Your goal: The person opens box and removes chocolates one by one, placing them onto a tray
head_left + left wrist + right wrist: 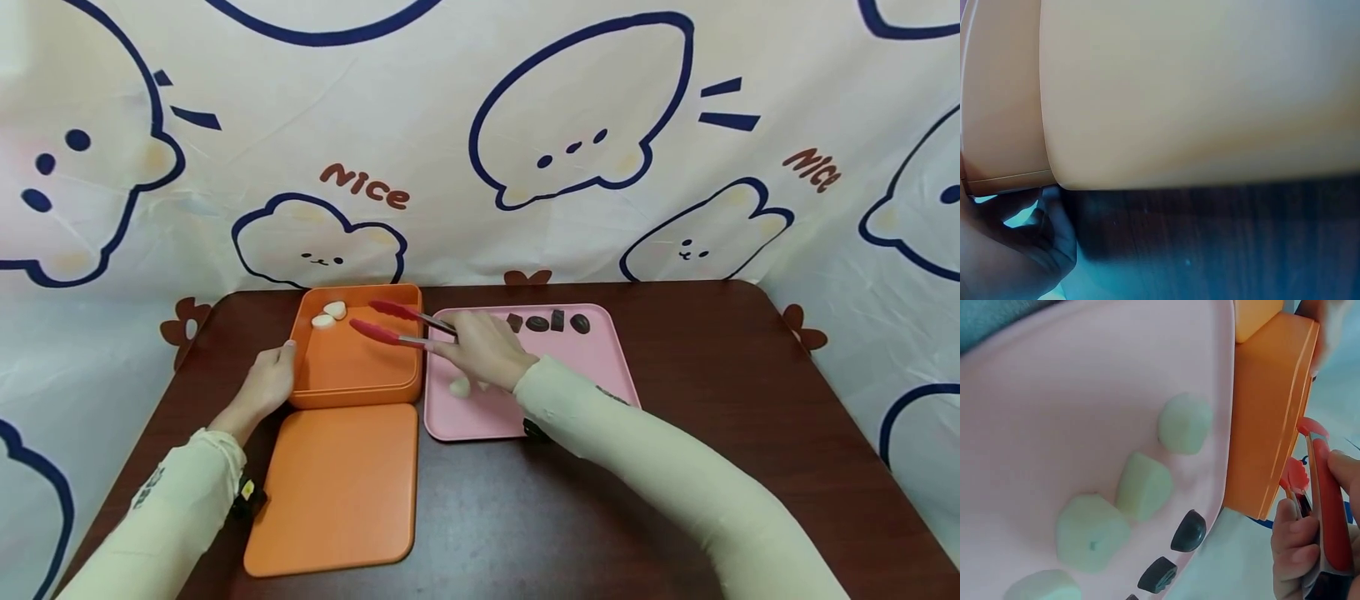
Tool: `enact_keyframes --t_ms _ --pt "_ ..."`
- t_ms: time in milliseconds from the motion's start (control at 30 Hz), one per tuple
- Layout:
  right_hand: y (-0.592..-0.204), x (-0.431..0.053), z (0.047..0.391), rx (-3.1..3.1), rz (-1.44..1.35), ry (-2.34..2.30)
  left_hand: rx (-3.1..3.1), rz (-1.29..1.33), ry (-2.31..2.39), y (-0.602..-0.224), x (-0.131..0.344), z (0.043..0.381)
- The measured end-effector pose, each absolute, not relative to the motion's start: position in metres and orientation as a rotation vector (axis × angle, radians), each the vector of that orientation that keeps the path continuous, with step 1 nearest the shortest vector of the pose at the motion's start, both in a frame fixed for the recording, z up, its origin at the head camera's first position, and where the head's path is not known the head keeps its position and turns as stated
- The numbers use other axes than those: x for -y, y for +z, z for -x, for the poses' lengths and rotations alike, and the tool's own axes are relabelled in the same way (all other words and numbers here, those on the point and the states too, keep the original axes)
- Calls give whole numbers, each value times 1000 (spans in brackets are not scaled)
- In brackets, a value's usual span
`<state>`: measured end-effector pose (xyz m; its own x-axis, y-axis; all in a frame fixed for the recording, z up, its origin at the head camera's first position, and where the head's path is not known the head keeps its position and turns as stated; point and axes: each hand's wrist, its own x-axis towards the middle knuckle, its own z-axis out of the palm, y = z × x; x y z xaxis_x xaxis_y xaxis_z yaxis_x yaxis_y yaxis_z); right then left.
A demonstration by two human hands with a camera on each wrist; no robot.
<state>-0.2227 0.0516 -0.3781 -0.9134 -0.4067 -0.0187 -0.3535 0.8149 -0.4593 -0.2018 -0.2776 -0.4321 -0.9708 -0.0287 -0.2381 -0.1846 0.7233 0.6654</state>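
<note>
My right hand (487,346) grips red-tipped tongs (378,333) over an orange box (356,397). The tongs' arms stand apart, with nothing seen between their tips. Inside the box, at its far left, lie two white chocolates (323,321). My left hand (266,382) holds the box's left side, thumb at the rim; the left wrist view shows its fingers bent at a lower corner. Beneath my right forearm is a pink tray (450,423) with pale chocolates (1185,422) and dark chocolates (537,324); the arm hides part of it.
An orange lid (337,492) lies flat in front of the box, beside my left wrist. The tray stands directly right of the box on a dark wooden table (712,367). A white cloth (450,242) with cartoon drawings hangs around the table.
</note>
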Motion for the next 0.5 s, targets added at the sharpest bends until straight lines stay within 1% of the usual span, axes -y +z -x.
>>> enact_keyframes --t_ms 233,333,500 --pt "-376 -33 234 -2899 622 -565 -2721 167 1075 -431 281 200" --pt "-375 -24 238 -2958 699 -444 -2723 169 1075 -430 281 200" --pt "-374 -12 238 -3101 897 -41 -2704 156 1090 -430 280 201"
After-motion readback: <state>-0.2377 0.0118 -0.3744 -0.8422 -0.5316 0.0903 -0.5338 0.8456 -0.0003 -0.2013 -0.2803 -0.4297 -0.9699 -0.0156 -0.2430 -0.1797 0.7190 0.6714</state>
